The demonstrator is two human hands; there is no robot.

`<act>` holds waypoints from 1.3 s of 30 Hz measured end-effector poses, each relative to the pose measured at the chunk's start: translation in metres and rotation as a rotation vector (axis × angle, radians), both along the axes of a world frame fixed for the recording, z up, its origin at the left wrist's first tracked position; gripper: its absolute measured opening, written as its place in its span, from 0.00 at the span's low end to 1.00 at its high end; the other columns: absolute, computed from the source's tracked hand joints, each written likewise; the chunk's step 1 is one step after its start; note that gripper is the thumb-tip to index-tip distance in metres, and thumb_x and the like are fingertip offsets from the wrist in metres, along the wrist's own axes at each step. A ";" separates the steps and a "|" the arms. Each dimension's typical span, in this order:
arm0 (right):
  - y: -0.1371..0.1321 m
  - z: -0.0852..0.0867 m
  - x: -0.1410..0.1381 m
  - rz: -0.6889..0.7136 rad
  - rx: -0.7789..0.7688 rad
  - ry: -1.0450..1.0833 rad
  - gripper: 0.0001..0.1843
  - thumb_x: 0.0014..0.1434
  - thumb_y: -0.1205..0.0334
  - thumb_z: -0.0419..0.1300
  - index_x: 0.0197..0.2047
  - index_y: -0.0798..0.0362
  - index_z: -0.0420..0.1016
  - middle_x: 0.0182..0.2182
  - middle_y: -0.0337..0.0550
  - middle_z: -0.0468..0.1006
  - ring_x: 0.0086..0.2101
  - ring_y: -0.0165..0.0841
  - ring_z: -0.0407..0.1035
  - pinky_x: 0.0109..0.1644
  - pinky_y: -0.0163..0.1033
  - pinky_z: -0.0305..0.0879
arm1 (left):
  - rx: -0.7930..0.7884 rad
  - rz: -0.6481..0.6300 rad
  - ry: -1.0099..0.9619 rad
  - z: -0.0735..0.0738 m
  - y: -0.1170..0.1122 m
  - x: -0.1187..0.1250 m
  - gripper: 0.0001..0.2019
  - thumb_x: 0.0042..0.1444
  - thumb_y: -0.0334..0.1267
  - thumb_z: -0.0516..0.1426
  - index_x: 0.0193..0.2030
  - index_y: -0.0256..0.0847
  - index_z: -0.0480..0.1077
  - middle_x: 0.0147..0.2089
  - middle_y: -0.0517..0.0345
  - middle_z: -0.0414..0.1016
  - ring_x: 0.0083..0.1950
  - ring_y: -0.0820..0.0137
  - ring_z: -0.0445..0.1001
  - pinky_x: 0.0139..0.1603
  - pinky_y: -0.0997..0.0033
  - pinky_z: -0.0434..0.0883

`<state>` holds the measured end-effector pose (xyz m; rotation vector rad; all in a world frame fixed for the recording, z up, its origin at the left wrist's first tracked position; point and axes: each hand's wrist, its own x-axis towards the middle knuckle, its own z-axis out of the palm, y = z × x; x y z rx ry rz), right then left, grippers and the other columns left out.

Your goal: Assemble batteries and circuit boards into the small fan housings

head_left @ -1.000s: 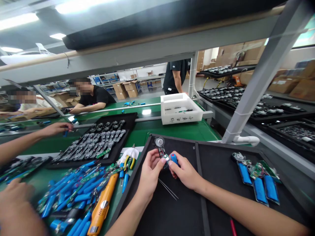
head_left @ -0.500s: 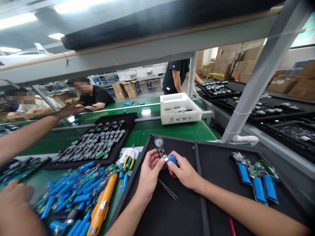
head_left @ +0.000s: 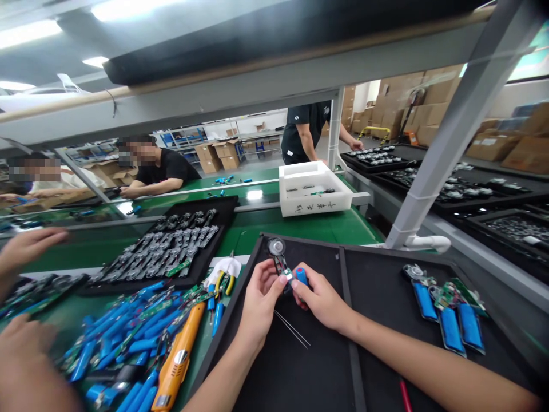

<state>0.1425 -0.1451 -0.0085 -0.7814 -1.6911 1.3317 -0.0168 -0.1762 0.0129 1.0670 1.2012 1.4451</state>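
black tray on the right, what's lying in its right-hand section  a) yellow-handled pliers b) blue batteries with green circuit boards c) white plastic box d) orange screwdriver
b, the right-hand section of the black tray holds three blue batteries joined to green circuit boards.

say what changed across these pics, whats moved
The co-worker's bare hand at far left has pulled back leftward from over the green conveyor belt. The standing person in a black T-shirt now reaches right toward a black parts tray. The left hand and right hand still hold the blue cylindrical battery assembly, unchanged.
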 end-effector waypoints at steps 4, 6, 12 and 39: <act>0.000 0.000 0.000 0.003 0.001 0.005 0.10 0.72 0.54 0.54 0.39 0.50 0.64 0.25 0.32 0.70 0.26 0.28 0.64 0.33 0.34 0.61 | -0.002 -0.010 0.004 0.000 0.000 0.000 0.23 0.57 0.44 0.67 0.57 0.44 0.69 0.54 0.51 0.77 0.57 0.62 0.76 0.59 0.64 0.72; 0.000 0.000 0.001 0.007 0.001 0.007 0.11 0.72 0.54 0.54 0.39 0.50 0.64 0.25 0.32 0.70 0.26 0.28 0.64 0.32 0.34 0.61 | -0.001 -0.013 0.008 0.000 0.000 0.000 0.23 0.57 0.44 0.67 0.57 0.44 0.69 0.54 0.51 0.77 0.58 0.62 0.76 0.59 0.64 0.72; 0.000 0.001 0.001 0.012 0.014 -0.003 0.11 0.72 0.55 0.54 0.38 0.50 0.64 0.25 0.32 0.70 0.26 0.28 0.64 0.33 0.34 0.61 | 0.001 -0.017 0.007 -0.001 -0.001 -0.001 0.23 0.57 0.44 0.67 0.58 0.45 0.69 0.55 0.51 0.77 0.57 0.63 0.76 0.59 0.64 0.72; 0.007 -0.009 -0.006 -0.012 -0.172 0.060 0.18 0.66 0.46 0.61 0.46 0.47 0.60 0.22 0.28 0.69 0.21 0.27 0.64 0.22 0.31 0.63 | -0.001 -0.102 -0.114 -0.005 0.001 -0.002 0.21 0.60 0.42 0.65 0.58 0.45 0.69 0.57 0.50 0.76 0.54 0.65 0.77 0.45 0.73 0.75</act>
